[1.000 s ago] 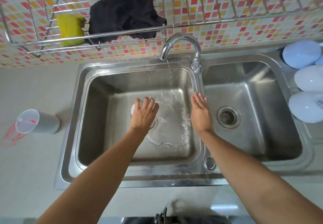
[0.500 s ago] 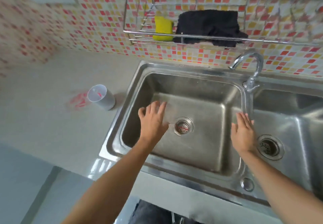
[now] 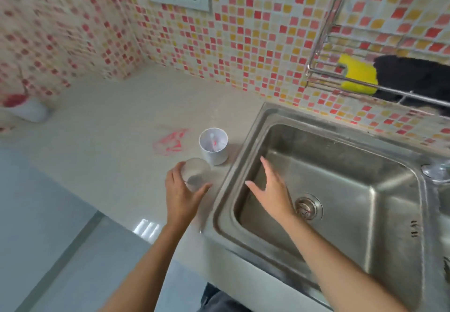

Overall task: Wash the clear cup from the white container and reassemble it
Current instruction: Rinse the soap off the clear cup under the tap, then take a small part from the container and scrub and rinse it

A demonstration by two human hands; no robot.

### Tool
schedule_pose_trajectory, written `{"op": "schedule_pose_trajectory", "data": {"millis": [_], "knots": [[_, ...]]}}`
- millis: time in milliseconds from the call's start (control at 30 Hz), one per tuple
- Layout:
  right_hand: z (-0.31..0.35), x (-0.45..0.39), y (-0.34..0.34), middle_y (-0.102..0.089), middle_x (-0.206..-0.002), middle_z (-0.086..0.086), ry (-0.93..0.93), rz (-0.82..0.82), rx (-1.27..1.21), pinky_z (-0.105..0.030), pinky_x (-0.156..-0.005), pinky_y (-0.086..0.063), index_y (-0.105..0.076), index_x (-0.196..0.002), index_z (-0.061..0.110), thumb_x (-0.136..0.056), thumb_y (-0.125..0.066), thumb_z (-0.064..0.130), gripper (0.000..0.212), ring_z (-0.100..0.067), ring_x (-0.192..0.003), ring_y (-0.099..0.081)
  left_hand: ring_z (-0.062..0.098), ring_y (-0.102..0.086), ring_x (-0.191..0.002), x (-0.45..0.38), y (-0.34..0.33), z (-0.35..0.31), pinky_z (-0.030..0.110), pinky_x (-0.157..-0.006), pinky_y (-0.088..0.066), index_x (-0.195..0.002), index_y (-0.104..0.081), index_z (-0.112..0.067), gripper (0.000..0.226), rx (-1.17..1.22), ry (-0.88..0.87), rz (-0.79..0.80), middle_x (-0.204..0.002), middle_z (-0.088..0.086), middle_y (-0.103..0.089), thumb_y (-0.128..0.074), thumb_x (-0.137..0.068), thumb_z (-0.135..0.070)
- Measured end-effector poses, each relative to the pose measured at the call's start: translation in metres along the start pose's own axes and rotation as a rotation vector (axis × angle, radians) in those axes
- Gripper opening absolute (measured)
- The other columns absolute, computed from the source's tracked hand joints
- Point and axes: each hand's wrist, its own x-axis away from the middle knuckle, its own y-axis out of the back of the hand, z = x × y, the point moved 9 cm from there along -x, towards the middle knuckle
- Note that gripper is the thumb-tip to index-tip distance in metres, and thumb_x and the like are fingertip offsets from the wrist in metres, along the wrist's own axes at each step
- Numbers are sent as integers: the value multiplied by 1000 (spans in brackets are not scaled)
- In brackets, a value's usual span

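Note:
The clear cup is just above the beige counter, a little in front of the white container. My left hand is wrapped around the cup, thumb on its right side and fingers on its left. The white container stands upright by the sink's left rim, with something small, white and red, inside. Over the left side of the steel sink basin, my right hand is spread open and holds nothing.
The sink drain lies just right of my right hand. A wire rack on the tiled wall holds a yellow sponge and a black cloth. Red marks stain the counter. The counter edge runs below my left hand.
The view swung left from the sink to the counter. My left hand left the basin and took hold of the clear cup beside the white container. My right hand moved left over the basin.

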Motion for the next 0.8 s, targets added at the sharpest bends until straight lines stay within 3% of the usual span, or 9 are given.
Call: {"op": "schedule_pose_trajectory", "data": {"millis": [133,200,267,400,500,600,700,800], "knots": [[48,-45,-39,-28,-155,-2,-40,46,-85,-21,-111,-20,-22,-151,14,-79,-76,36,92,-16,-142,-26,22,-45,-121,-23,7,27,35,-100,-42,-136,-37,-15,87,-4,-8,81,-128,4,-46,-83,-68,-45],[60,-60,-55,-34,-153,1,-52,54,-111,-30,-114,-27,-26,-149,19,-73,-79,42,96,-15,-138,-33,22,-45,-120,-26,7,36,35,-99,-42,-137,-36,-15,88,16,-5,110,-127,3,-45,-83,-68,-44],[67,-71,-65,-45,-143,7,-39,36,-139,-37,-106,-40,-33,-143,27,-64,-79,50,94,-13,-130,-44,22,-46,-120,-26,8,42,40,-99,-43,-139,-33,-16,94,22,-4,143,-129,2,-44,-79,-66,-53],[77,-77,-69,-52,-132,14,-27,-21,-182,-30,-98,-45,-38,-135,34,-60,-81,48,88,-7,-121,-50,19,-39,-133,-29,20,42,44,-108,-33,-147,-23,-18,110,-49,-35,111,-142,1,-39,-60,-63,-79],[81,-81,-71,-55,-125,15,-46,-63,-198,-28,-92,-47,-40,-130,37,-61,-84,41,82,-7,-113,-53,16,-36,-134,-54,35,27,42,-113,-28,-146,-29,-20,82,48,-74,72,-142,0,-40,-51,-81,-67],[81,-82,-72,-55,-124,15,-63,-99,-182,-28,-88,-48,-38,-129,39,-62,-84,43,82,-8,-111,-55,19,-47,-120,-94,41,-4,30,-102,-34,-135,-49,-18,47,53,-228,34,-128,-1,-53,-53,-94,-42],[85,-83,-73,-53,-127,15,-62,-98,-146,-28,-88,-47,-31,-134,43,-65,-83,44,86,-8,-112,-52,25,-55,-101,-126,19,-39,28,-89,-39,-121,-63,-18,29,-31,-363,178,-106,2,-65,-57,-95,-27],[89,-83,-73,-57,-116,16,-61,-89,-145,-33,-83,-52,-37,-125,45,-65,-83,43,76,-9,-103,-57,29,-56,-92,-133,-12,-63,39,-83,-45,-114,-69,-19,24,-162,-530,364,-99,4,-67,-60,-92,-25]]}}
